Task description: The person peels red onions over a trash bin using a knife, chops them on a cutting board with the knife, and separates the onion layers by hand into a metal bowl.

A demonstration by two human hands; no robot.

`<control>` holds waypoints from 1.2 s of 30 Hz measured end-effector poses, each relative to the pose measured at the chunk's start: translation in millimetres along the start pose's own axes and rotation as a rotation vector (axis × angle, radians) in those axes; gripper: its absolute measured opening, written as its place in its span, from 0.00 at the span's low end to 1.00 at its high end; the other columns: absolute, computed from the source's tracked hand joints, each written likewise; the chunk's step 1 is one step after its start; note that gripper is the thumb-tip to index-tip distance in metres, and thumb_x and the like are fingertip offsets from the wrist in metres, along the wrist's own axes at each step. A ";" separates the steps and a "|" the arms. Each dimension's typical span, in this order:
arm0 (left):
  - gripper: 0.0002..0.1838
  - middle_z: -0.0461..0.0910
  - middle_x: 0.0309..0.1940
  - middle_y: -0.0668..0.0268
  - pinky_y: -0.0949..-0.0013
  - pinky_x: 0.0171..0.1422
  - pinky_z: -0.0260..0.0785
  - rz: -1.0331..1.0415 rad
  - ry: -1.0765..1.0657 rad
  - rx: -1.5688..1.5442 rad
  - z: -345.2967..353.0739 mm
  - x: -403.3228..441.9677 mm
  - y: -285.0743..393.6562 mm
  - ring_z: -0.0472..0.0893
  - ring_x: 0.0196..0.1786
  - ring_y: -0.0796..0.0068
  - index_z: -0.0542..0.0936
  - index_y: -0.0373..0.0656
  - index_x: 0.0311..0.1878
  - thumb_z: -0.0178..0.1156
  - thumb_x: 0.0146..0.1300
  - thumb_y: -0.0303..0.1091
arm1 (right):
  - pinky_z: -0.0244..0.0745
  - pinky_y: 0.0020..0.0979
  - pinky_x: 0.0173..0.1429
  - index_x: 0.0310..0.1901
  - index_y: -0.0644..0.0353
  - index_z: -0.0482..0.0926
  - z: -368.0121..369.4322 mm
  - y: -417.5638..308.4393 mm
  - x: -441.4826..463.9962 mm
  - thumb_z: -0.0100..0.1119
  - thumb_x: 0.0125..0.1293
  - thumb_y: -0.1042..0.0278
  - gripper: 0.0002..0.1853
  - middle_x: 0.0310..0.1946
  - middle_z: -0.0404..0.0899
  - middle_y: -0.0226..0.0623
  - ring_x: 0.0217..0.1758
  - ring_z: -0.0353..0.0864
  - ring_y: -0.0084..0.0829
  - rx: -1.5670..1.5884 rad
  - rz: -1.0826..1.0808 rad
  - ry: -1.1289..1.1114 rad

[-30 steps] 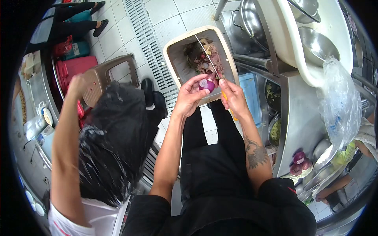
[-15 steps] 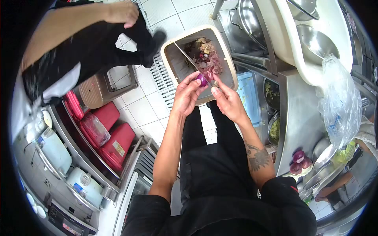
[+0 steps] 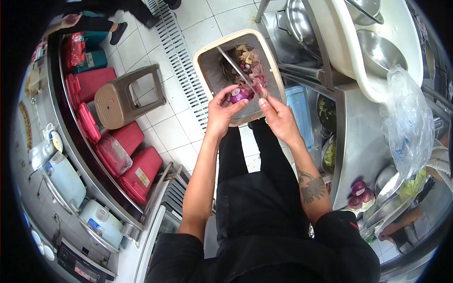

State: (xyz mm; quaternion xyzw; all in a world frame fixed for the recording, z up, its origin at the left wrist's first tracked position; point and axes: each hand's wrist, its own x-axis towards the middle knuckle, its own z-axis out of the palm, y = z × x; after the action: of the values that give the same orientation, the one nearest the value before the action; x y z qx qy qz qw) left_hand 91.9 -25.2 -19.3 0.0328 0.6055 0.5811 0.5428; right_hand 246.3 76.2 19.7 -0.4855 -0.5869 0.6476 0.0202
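The left hand [image 3: 222, 113] has thumb and fingers closed round a purple onion [image 3: 239, 95], which is over the near part of a bin [image 3: 209, 78] with a cream rim. The right hand [image 3: 279, 118] is clamped on the handle end of a knife [image 3: 233, 62], just beside the onion; the blade slants up and to the left across the bin. Inside the bin lie scraps [image 3: 250, 61], purple peel with paler pieces among it. The bin stands on a floor [image 3: 196, 18] of white square tiles, some of them marked and smudged, with a slotted drain [image 3: 173, 47] running past its left side. Beyond the drain a brown stool [image 3: 111, 104] lies on its side, close to a row of red tubs [image 3: 141, 170] along a steel-edged unit. Pale blue jugs [image 3: 66, 177] are at the far left, and at the upper left a person's dark-clad leg ends in a black shoe [image 3: 119, 34]. On the right, a steel counter [image 3: 361, 146] bears more onions [image 3: 357, 188] near its lower end; a clear bag [image 3: 408, 125] hangs over it. Above, a large white basin [image 3: 340, 35] holds a metal bowl [image 3: 380, 52], and a blue container [image 3: 297, 118] sits low, between the bin and the counter.
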 end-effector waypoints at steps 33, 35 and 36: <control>0.24 0.80 0.48 0.64 0.72 0.59 0.74 -0.012 -0.018 -0.255 -6.4 3.2 -4.7 0.81 0.52 0.76 0.73 0.36 0.55 0.70 0.56 0.15 | 0.77 0.38 0.53 0.75 0.57 0.61 5.1 -8.7 -2.6 0.53 0.75 0.48 0.34 0.40 0.85 0.54 0.47 0.86 0.44 -0.141 -0.150 -0.061; 0.25 0.79 0.49 0.63 0.71 0.60 0.74 0.019 -0.025 -0.269 -6.9 3.9 -5.4 0.80 0.52 0.76 0.73 0.36 0.55 0.70 0.56 0.15 | 0.75 0.38 0.59 0.74 0.55 0.62 7.0 -12.2 -3.1 0.53 0.75 0.48 0.33 0.48 0.83 0.59 0.55 0.84 0.45 -0.140 -0.154 -0.098; 0.25 0.79 0.49 0.63 0.71 0.60 0.74 0.033 -0.034 -0.263 -7.2 4.1 -4.8 0.80 0.52 0.75 0.73 0.36 0.55 0.70 0.56 0.15 | 0.74 0.37 0.61 0.74 0.53 0.63 7.9 -14.0 -3.3 0.54 0.74 0.49 0.32 0.52 0.81 0.62 0.59 0.83 0.46 -0.139 -0.155 -0.117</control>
State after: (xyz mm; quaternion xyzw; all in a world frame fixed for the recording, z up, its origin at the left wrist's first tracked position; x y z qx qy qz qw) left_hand 88.1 -28.8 -27.3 -0.0189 0.5144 0.6636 0.5428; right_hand 235.2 72.8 31.3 -0.4000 -0.6664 0.6292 0.0023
